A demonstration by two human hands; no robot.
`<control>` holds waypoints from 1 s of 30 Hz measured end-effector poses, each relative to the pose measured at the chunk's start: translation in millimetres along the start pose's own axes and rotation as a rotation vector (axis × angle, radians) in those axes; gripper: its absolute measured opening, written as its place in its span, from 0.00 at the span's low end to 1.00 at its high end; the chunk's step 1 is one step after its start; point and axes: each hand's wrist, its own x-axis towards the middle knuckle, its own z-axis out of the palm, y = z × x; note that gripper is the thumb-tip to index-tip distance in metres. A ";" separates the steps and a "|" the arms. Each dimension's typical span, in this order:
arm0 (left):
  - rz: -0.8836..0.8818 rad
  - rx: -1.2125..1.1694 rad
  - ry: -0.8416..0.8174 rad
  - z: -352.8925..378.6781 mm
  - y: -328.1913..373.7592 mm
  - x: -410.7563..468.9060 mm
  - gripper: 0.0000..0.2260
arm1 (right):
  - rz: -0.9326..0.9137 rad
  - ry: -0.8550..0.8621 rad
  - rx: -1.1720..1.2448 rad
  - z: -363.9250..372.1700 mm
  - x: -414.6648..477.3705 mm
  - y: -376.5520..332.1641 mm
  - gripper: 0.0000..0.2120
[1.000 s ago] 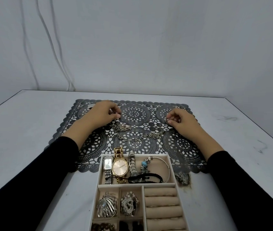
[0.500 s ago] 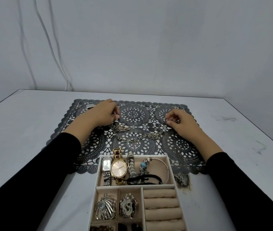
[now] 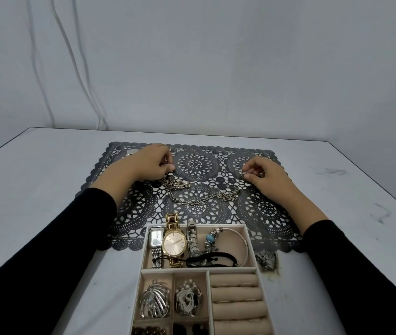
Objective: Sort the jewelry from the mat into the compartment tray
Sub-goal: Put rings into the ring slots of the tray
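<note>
Silver chunky-link chain necklace (image 3: 199,200) is laid slack across the middle of the black lace-pattern mat (image 3: 197,165), just beyond the tray. One end is gripped under the curled fingers of the left hand (image 3: 151,163), with a bunch of links gathered there. The other end is pinched between thumb and forefinger of the right hand (image 3: 264,176). Neither hand is relaxed.

Step judged: chain is to be lifted by both ends and carried to the white compartment tray with beige lining (image 3: 250,238).

- Lift should be straight up. Links can likely catch in the mat's cut-outs if dragged.
- Ends should be brought together once clear, so the sag is shortened and swing is reduced.
- Long far compartment is already crowded: gold round-faced watch (image 3: 174,243), two silver watches, a bangle and a black cord. Chain is best coiled down in a heap, not dropped, to avoid tangling.
- Free compartment cannot be confirmed, since the near tray edge is cropped.

White table (image 3: 47,189) is under everything.
</note>
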 end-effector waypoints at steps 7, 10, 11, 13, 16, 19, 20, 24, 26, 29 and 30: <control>0.064 -0.068 0.085 2.1 -1.5 -4.2 0.06 | -0.016 0.010 0.044 -0.5 -1.3 1.2 0.06; 0.076 -0.107 0.126 3.0 0.7 -9.2 0.05 | -0.029 0.018 0.066 -1.4 -2.8 0.6 0.06; 0.079 -0.121 0.142 3.2 0.7 -10.6 0.05 | -0.031 0.022 0.069 -1.8 -3.2 0.3 0.06; 0.084 -0.146 0.170 3.6 1.0 -13.3 0.05 | -0.030 0.033 0.073 -2.3 -4.0 -0.2 0.06; 0.058 -0.199 0.184 5.0 2.5 -17.6 0.04 | -0.017 0.051 0.087 -2.9 -6.9 -0.6 0.06; 0.032 -0.237 0.216 5.4 5.2 -24.8 0.05 | 0.005 0.077 0.124 -3.6 -12.6 -2.9 0.06; 0.023 -0.252 0.233 4.8 7.1 -28.4 0.05 | 0.020 0.087 0.145 -3.6 -14.7 -3.9 0.06; -0.018 -0.327 0.313 1.9 16.7 -44.0 0.03 | 0.076 0.123 0.226 -3.5 -25.3 -13.4 0.04; -0.030 -0.399 0.360 0.4 21.1 -53.2 0.02 | 0.100 0.143 0.307 -3.7 -32.0 -21.0 0.05; -0.032 -0.494 0.416 -1.0 28.4 -68.3 0.03 | 0.115 0.164 0.418 -5.5 -44.8 -32.8 0.05; -0.032 -0.503 0.431 -1.5 31.7 -74.5 0.04 | 0.123 0.163 0.436 -6.2 -49.6 -35.6 0.06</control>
